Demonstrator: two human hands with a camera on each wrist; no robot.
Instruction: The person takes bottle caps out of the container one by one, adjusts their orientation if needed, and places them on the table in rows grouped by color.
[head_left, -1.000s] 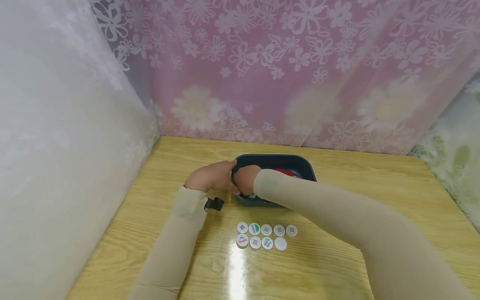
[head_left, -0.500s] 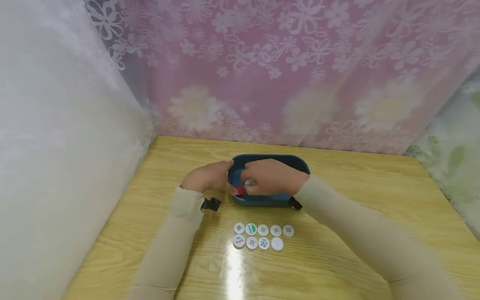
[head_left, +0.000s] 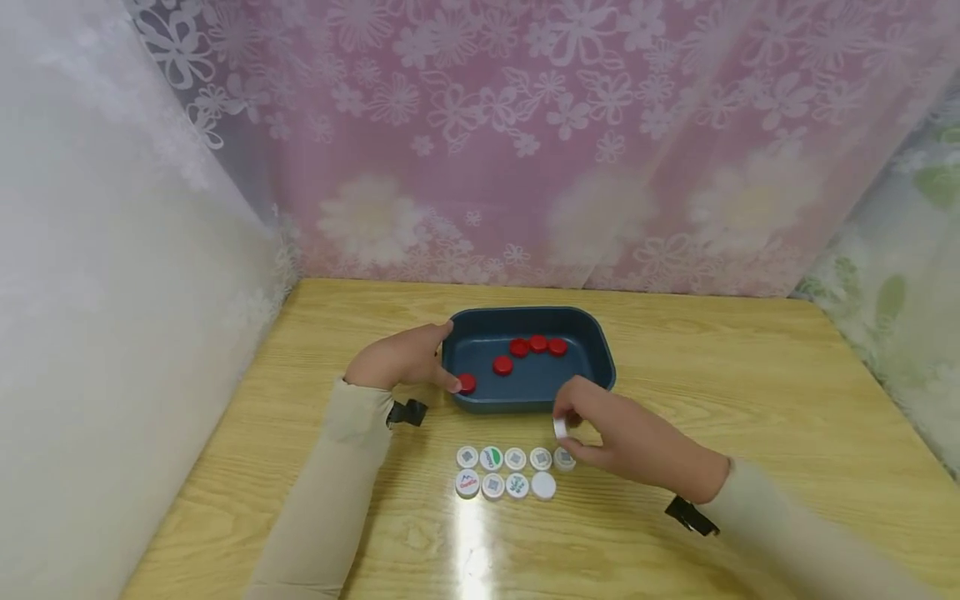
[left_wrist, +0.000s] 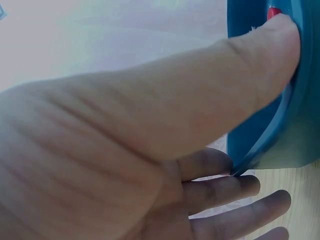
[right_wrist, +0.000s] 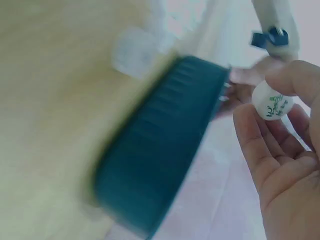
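Note:
My right hand (head_left: 618, 429) pinches a white bottle cap (head_left: 560, 427), tilted on edge, between thumb and fingers just in front of the container. Green printing shows on that bottle cap (right_wrist: 272, 102) in the right wrist view. With my left hand (head_left: 401, 358) I hold the left end of a dark blue container (head_left: 536, 385), the thumb hooked over its rim. Several red bottle caps (head_left: 502, 365) lie inside, one red bottle cap (head_left: 467, 383) close beside the left thumb. On the table, white bottle caps (head_left: 492, 485) stand in two rows, the right end partly covered by my right hand.
The wooden table (head_left: 690, 358) extends to both sides of the container. Behind it hangs a pink flowered curtain (head_left: 480, 167), with a pale sheet (head_left: 135, 292) along the left. A black strap piece (head_left: 692, 515) sits at the right wrist.
My right hand has come out of the container with a white bottle cap and moved right and nearer, over the rows. The red caps inside are now uncovered. My left hand stays at the rim.

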